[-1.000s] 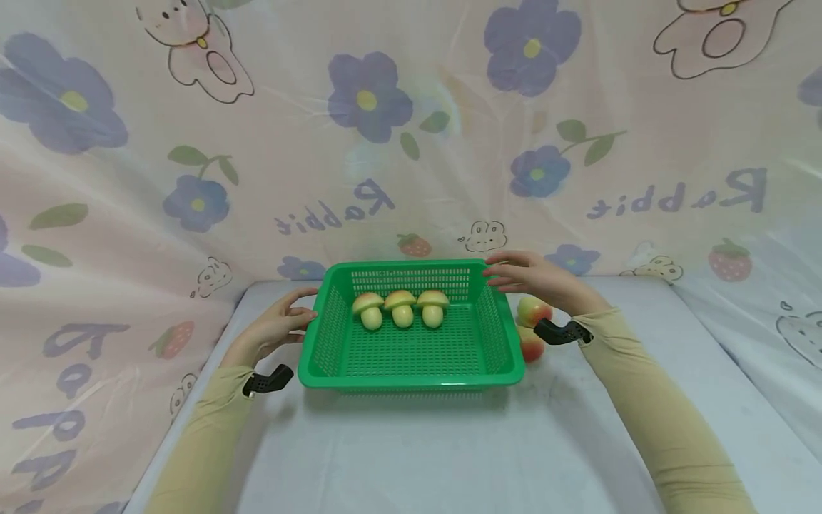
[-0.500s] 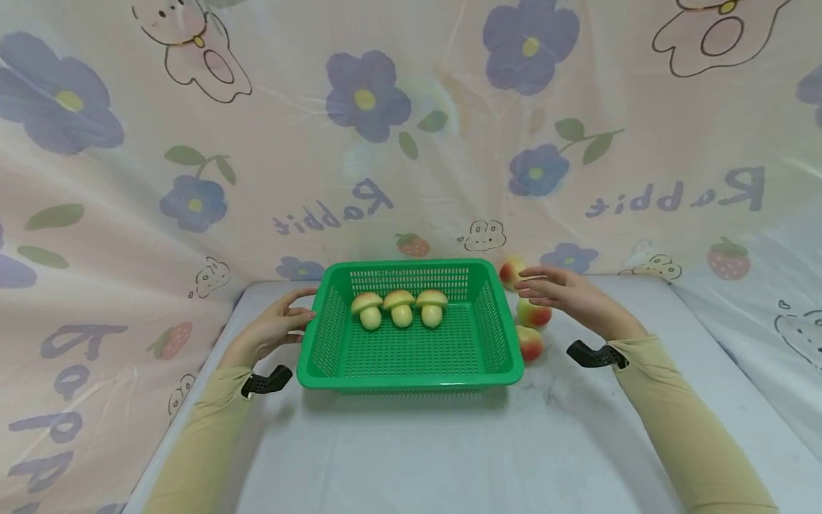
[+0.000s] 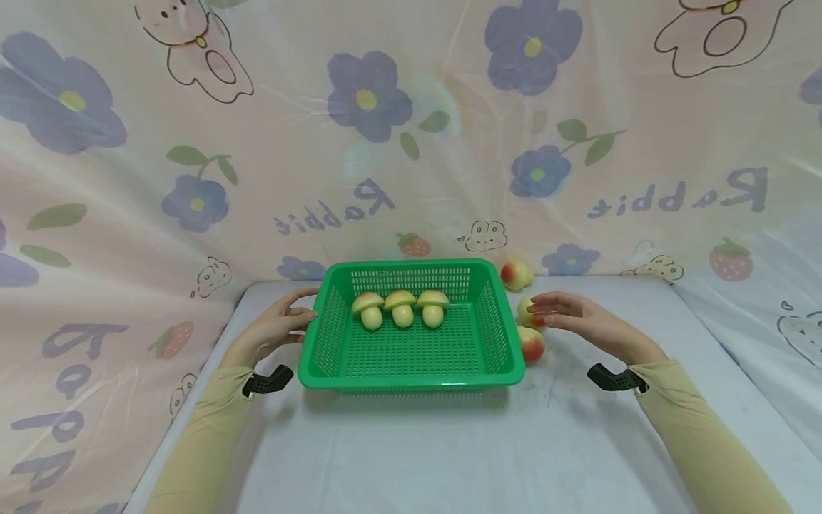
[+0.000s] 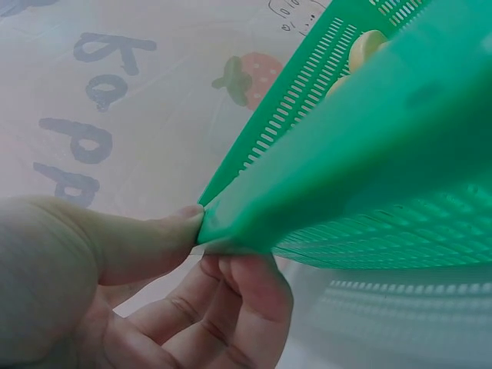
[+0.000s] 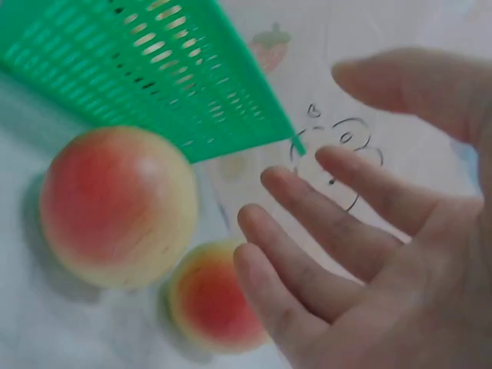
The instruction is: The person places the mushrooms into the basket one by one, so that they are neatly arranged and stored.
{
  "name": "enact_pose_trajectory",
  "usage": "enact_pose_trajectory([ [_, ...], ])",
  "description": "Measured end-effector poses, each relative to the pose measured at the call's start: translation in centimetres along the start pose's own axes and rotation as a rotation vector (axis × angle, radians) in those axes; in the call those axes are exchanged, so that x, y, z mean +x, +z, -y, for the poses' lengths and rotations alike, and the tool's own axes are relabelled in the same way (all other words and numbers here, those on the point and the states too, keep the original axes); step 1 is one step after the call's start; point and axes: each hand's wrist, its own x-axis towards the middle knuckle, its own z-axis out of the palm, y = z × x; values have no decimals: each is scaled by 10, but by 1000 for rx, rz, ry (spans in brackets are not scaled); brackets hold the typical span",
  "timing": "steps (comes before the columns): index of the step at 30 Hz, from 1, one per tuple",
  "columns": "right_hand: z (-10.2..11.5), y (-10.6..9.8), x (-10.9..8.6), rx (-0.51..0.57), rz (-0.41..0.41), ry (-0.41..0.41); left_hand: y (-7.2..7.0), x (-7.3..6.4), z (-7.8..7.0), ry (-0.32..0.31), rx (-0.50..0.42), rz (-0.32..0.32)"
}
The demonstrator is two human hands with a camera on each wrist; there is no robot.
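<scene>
Green slatted plastic basket (image 3: 411, 350), rectangular w/ flared walls, sits mid-table, toward the back; 3 mushroom toys (image 3: 401, 308) stand in a row near its far wall. Left hand (image 3: 272, 330) pinches the basket's left rim, thumb on top, fingers curled beneath (clear in left wrist view). 3 peaches lie just right of the basket: near one (image 3: 532, 344), middle one (image 3: 528, 311), far one (image 3: 516, 274) by the backdrop. Right hand (image 3: 581, 321) is spread, fingers straight, holding nothing, fingertips at the middle peach. Bare white table (image 3: 449, 450) in front & to the right; floral curtain (image 3: 411, 135) close behind
</scene>
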Motion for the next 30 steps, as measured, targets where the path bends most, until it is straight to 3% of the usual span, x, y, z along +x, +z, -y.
enact_pose_trajectory([
  [9, -17, 7, 0, 53, 53, -115, 0, 1, 0, 4, 1, 3],
  [21, -28, 19, 3, 7, 113, -138, 0, 1, 1, 7, 13, 2],
  [30, -30, 23, 4, -56, 109, -116, 0, 0, 2, 11, 15, 3],
])
